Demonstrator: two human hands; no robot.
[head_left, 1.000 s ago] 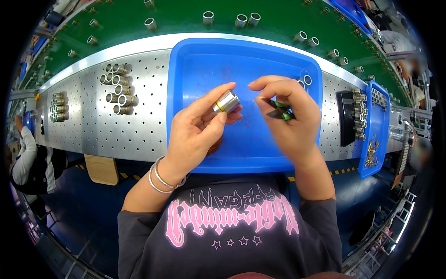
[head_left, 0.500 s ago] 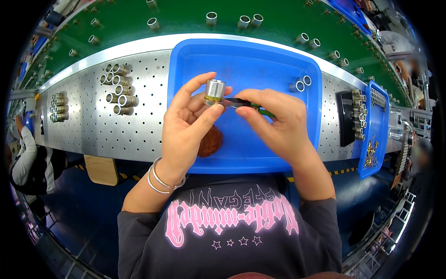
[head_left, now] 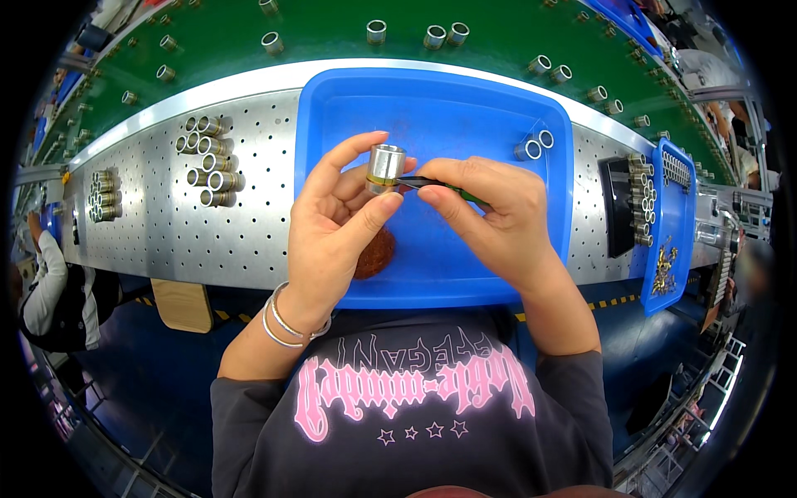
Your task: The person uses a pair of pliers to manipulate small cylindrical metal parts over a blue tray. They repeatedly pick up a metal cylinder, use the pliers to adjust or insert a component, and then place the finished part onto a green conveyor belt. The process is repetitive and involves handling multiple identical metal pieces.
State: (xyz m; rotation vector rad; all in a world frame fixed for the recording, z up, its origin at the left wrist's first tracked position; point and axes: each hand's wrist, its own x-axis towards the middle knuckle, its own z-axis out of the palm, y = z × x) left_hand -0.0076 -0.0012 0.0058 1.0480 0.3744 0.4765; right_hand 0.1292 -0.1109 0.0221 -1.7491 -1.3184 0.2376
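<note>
Above blue tray [head_left: 349, 108], hands [head_left: 332, 232] [head_left: 498, 220] raised together

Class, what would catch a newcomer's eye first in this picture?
At centre, the left hand pinches a small metal cylinder while the right hand brings a thin dark tool to it, above a bright blue tray. Similar cylinders lie clustered on the perforated metal bench at left.
</note>
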